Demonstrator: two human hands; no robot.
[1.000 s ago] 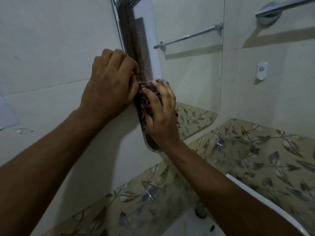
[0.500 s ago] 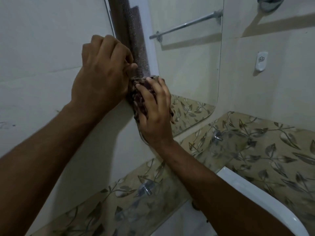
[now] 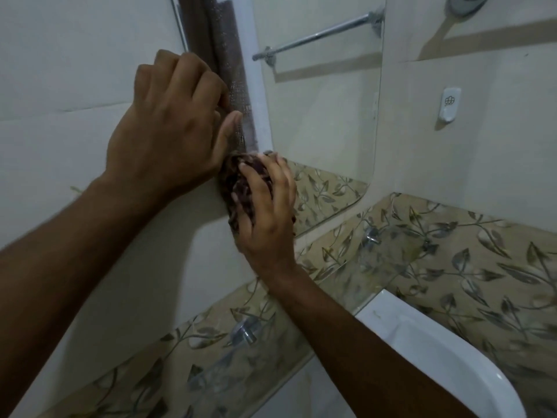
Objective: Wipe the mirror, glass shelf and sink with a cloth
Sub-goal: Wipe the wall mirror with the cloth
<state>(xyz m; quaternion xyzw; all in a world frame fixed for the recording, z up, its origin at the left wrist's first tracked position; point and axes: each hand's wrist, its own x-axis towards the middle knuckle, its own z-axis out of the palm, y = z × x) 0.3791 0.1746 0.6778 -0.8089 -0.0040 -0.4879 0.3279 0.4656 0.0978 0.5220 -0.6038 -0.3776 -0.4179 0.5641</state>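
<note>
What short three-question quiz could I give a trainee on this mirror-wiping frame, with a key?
1. True or false: the right hand presses a dark patterned cloth against the lower left corner of the mirror.
2. Where is the left hand? A) on the sink B) at the mirror's left edge, above the cloth C) on the wall hook
3. Fill in: reflected in the mirror is a chrome towel ____.

Key: 1 true; 2 B; 3 rail.
</note>
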